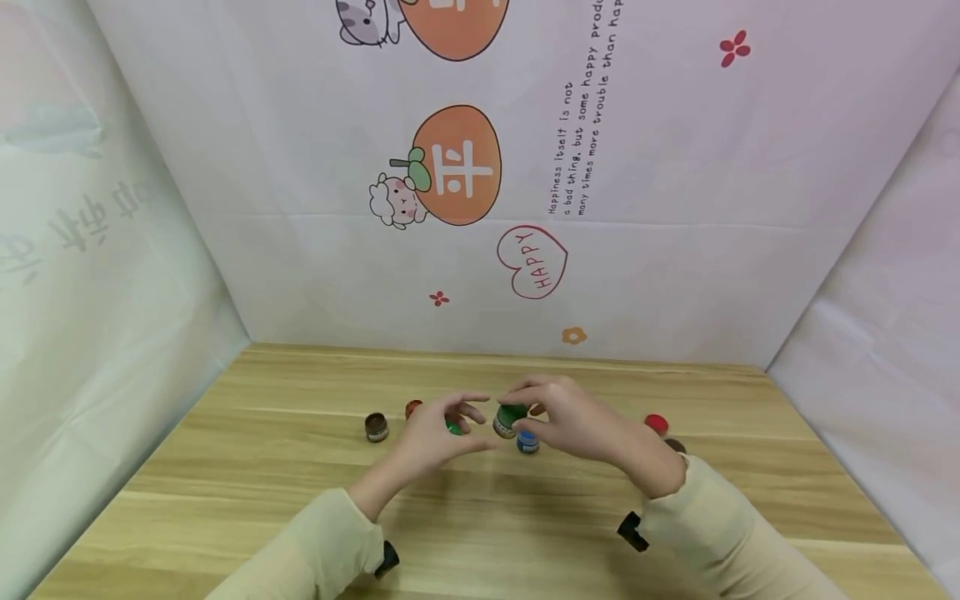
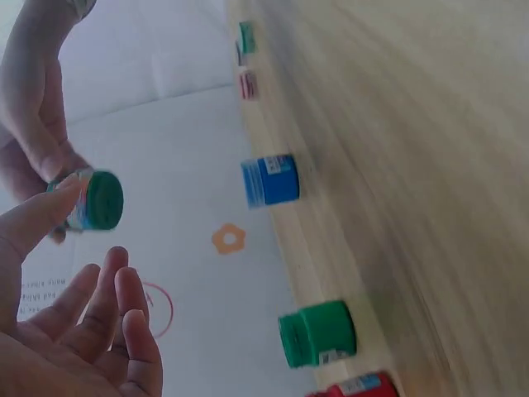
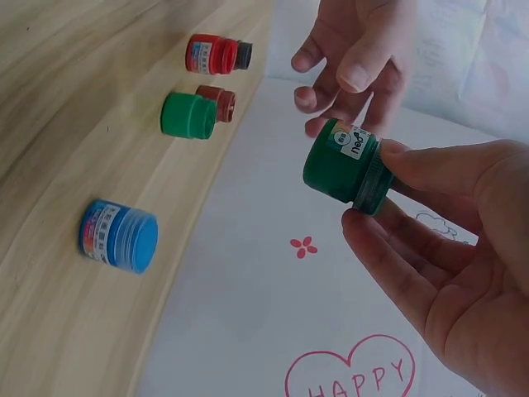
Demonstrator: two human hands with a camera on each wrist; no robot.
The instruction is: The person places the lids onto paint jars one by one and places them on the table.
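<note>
A dark green paint jar (image 3: 337, 161) is lifted above the table, pinched by its lid end between the thumb and fingers of my right hand (image 1: 573, 421). The jar lies tilted on its side, its base turned toward the other hand. My left hand (image 1: 427, 437) hovers just left of it, thumb and fingers spread apart and holding nothing. In the head view a gap shows between those fingertips and the jar. A blue paint jar (image 3: 107, 231) stands on the table below the right hand. Partly hidden behind the left hand is a brighter green jar (image 2: 322, 332).
Further left on the wooden table (image 1: 480, 517) stand a brown jar (image 1: 377, 427) and an orange-red jar (image 1: 412, 407). Beyond the right wrist are a red jar (image 1: 657, 424) and a dark jar (image 1: 675, 446), partly covered. A printed white cloth (image 1: 645, 283) hangs behind the table.
</note>
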